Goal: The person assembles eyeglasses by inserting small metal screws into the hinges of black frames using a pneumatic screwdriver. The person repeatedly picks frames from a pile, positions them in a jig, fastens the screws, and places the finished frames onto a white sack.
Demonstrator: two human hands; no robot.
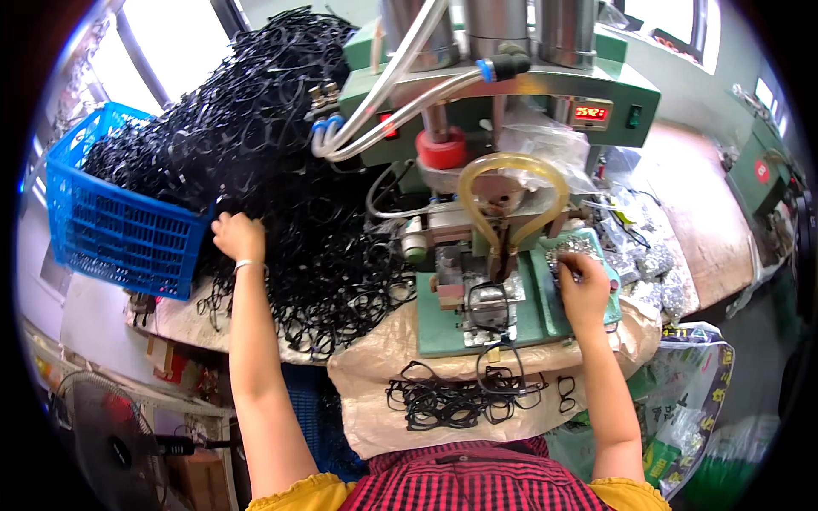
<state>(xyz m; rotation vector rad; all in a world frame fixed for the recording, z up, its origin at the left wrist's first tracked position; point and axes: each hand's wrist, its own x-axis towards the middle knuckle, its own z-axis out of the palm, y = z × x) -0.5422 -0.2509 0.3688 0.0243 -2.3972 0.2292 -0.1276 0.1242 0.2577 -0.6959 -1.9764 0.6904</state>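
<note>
My left hand point(240, 237) reaches to the edge of a big heap of black eyeglass frames point(298, 196), beside a blue plastic basket point(119, 226). Its fingers are curled together, and what they hold is hidden. Over a green tray of small shiny metal parts point(573, 247), my right hand point(584, 289) has thumb and fingers pinched; anything between them is too small to make out. Between my hands stands a green press machine point(545, 81). On its metal fixture point(487, 298) lies a black eyeglass frame, and another eyeglass frame point(501, 390) lies at the front edge.
More black frames point(443, 407) lie on beige sheeting point(362, 375) before me. Clear hoses point(409, 111) and a yellowish tube loop point(558, 183) hang at the machine. Bags of small parts point(656, 255) sit right. A fan point(111, 443) stands lower left.
</note>
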